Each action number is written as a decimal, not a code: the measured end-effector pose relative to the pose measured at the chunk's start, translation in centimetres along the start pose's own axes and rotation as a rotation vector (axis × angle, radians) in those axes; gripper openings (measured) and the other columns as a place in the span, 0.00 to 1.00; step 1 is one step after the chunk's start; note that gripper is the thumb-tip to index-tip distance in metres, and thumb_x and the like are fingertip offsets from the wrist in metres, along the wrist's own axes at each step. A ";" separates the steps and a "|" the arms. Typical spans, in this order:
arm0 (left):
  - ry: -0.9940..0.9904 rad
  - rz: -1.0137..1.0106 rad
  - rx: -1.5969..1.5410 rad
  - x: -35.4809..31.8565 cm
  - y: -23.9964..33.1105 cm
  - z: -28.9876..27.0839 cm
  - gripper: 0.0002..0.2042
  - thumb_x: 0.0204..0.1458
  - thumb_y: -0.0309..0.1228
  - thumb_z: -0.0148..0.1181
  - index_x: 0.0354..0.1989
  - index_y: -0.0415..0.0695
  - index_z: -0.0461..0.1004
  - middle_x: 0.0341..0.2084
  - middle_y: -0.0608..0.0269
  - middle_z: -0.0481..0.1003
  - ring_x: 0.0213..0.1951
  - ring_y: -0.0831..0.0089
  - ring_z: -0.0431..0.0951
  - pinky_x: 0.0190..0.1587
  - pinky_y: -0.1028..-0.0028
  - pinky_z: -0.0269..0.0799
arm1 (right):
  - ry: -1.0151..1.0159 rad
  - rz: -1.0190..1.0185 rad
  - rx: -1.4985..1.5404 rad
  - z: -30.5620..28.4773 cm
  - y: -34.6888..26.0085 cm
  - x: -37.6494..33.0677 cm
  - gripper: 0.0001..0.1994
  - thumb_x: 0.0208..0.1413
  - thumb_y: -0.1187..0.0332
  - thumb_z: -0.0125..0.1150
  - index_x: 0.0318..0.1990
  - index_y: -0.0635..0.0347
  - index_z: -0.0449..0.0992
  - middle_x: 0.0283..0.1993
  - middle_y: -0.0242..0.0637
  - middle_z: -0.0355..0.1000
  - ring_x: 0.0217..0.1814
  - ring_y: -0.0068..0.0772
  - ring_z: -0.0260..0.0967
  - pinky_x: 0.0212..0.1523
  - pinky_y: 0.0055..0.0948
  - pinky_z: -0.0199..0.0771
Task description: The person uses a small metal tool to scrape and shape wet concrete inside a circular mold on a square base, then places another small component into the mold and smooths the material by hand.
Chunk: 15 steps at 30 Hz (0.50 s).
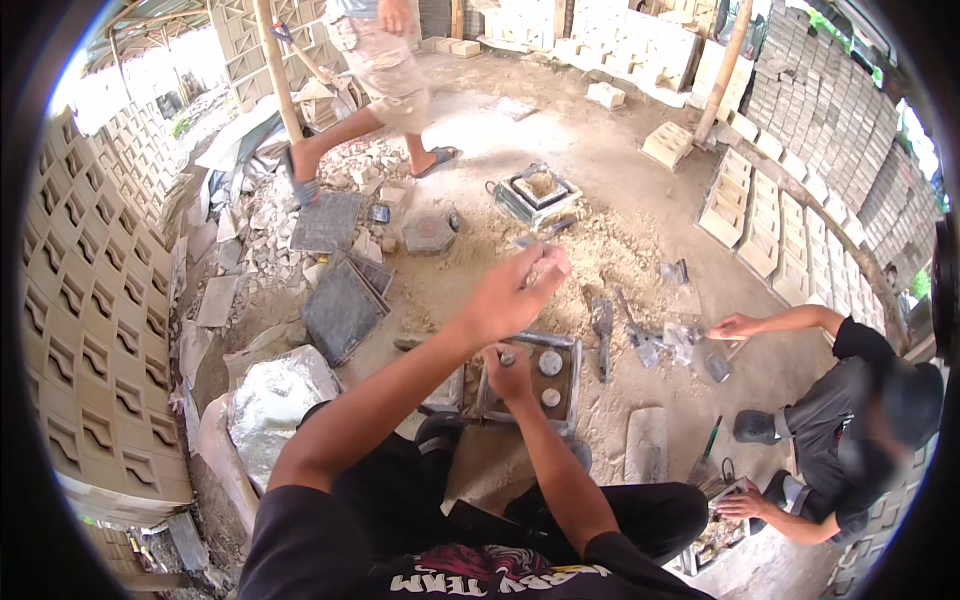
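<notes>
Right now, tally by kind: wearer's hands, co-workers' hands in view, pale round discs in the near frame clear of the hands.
Wearer's left hand: 1
Wearer's right hand: 1
Co-workers' hands: 3
Pale discs: 2
Total: 7

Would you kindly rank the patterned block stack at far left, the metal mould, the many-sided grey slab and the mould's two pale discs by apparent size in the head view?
1. Patterned block stack
2. Metal mould, partly covered by the right hand
3. Many-sided grey slab
4. Upper disc and lower disc: too alike to rank
</notes>
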<state>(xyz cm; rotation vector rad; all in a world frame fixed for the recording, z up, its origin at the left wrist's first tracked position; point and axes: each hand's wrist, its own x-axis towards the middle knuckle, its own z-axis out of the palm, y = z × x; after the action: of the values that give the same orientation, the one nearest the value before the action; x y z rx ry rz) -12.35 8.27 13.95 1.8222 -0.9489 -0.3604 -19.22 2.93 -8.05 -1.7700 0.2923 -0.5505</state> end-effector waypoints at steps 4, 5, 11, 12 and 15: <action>0.043 0.088 -0.229 0.9 -2.3 0.9 0.20 0.63 0.42 0.52 0.54 0.38 0.69 0.42 0.62 0.75 0.46 0.76 0.72 0.51 0.73 0.67 | -0.096 0.023 -0.046 0.6 -0.8 -1.0 0.17 0.55 0.64 0.55 0.19 0.68 0.68 0.14 0.48 0.61 0.16 0.40 0.61 0.24 0.40 0.61; 0.022 0.073 -0.310 1.7 -3.0 1.3 0.20 0.63 0.43 0.51 0.54 0.39 0.69 0.42 0.63 0.74 0.45 0.76 0.71 0.50 0.73 0.67 | -0.098 -0.031 -0.108 0.3 0.3 -0.9 0.17 0.55 0.64 0.55 0.20 0.68 0.68 0.15 0.49 0.62 0.17 0.44 0.61 0.24 0.40 0.62; 0.144 0.047 -0.379 4.3 -5.1 1.8 0.19 0.62 0.44 0.53 0.50 0.40 0.73 0.39 0.64 0.75 0.44 0.77 0.71 0.49 0.74 0.67 | -0.100 0.118 -0.097 -0.3 -1.7 -1.9 0.18 0.56 0.63 0.55 0.18 0.66 0.67 0.14 0.45 0.58 0.16 0.34 0.57 0.23 0.38 0.59; 0.174 0.046 -0.381 4.6 -5.5 2.2 0.19 0.61 0.45 0.54 0.48 0.39 0.73 0.38 0.63 0.76 0.43 0.77 0.72 0.48 0.74 0.67 | -0.107 0.178 -0.053 -0.6 -1.3 -2.8 0.19 0.56 0.63 0.55 0.17 0.66 0.67 0.13 0.43 0.57 0.16 0.29 0.56 0.22 0.36 0.58; 0.191 0.092 -0.601 5.1 -7.2 2.9 0.16 0.62 0.41 0.55 0.46 0.40 0.74 0.35 0.69 0.74 0.40 0.80 0.70 0.45 0.77 0.67 | -0.093 0.117 -0.060 -1.9 -0.4 -2.6 0.20 0.57 0.63 0.56 0.16 0.64 0.65 0.13 0.37 0.53 0.18 0.19 0.52 0.20 0.32 0.55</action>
<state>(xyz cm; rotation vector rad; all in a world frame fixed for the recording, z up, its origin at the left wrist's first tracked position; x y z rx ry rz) -7.69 3.91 7.19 1.2350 -0.6913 -0.3593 -22.40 2.64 -7.87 -1.8181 0.3477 -0.3784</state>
